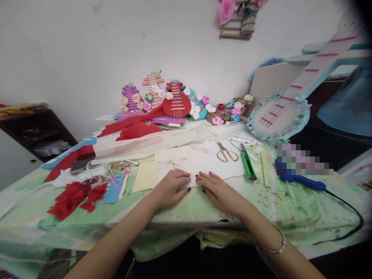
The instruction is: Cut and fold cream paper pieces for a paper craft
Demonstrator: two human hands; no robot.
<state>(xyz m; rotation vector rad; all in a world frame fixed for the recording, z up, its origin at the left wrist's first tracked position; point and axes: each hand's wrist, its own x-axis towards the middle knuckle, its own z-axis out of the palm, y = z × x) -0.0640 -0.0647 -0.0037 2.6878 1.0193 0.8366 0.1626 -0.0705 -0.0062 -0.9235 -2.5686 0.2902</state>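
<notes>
Both my hands rest on the near edge of a white sheet of paper (174,157). My left hand (173,188) lies palm down with its fingers stretched to the right. Facing it across a small gap, my right hand (217,192) also lies flat, fingers pointing left. Neither holds anything. Gold-handled scissors (227,154) lie on the sheet beyond my right hand, blades partly apart. To their right is a green utility knife (248,164). A pale yellow piece of paper (145,176) sits left of my left hand.
Crumpled red paper (68,199) and blue strips (114,190) lie at left. Small craft instruments, including a red one (176,104), stand against the wall. A large light-blue craft instrument (279,116) leans at right. A blue glue gun (305,181) with a black cord lies below it.
</notes>
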